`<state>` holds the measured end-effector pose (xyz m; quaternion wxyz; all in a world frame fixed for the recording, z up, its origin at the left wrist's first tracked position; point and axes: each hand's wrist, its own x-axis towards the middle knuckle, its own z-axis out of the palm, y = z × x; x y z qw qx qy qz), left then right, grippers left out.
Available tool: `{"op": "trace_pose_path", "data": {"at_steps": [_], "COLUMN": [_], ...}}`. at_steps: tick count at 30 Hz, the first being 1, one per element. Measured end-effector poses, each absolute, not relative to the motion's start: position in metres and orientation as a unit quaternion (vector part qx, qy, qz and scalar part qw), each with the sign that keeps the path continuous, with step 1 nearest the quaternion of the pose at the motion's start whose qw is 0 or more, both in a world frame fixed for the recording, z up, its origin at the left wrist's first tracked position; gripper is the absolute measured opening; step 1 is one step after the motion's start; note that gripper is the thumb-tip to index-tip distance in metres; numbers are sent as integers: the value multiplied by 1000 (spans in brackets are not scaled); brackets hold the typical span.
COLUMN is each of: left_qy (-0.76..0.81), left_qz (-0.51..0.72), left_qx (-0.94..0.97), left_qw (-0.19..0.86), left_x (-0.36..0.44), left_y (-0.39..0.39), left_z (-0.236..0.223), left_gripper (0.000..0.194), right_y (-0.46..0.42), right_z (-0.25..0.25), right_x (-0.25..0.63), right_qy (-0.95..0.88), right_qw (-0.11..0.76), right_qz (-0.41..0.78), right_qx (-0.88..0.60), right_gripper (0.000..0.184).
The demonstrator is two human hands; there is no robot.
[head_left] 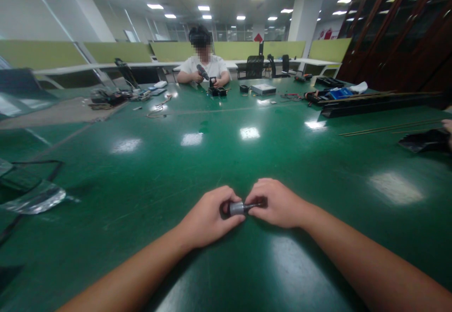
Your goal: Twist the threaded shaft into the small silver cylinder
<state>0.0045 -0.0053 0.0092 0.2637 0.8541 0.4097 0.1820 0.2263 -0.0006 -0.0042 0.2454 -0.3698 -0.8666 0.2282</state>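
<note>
Forearms (141, 270), cylinder (237, 208) pinched in left hand (212, 217), shaft (249, 206) in right hand (280, 204), wide tabletop (226, 161) beyond

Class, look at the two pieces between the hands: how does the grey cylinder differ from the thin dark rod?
Width: the grey cylinder is thick, while the thin dark rod is slender.
Colour: the cylinder is silvery grey; the rod is much darker.
Hold: the left hand holds the cylinder; the right hand grips the rod.
Shared: cylinder and rod lie roughly in one line.
</note>
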Motion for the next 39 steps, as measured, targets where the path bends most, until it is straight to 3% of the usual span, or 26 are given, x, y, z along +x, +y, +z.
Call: {"op": "trace_pose_path", "data": {"at_steps": [39], "left_qy": [411], "left_qz": [181], "left_qx": [853], "left_qw": [266], "left_x": [4], "left_y": [-4], "left_z": [6], "left_gripper": [16], "right_y": [0], "right_z": [1], "right_x": [239], "right_qy": [-863], "right_qw": [235], "right_qz": [223], "right_qx": [-388], "right_gripper": [11]}}
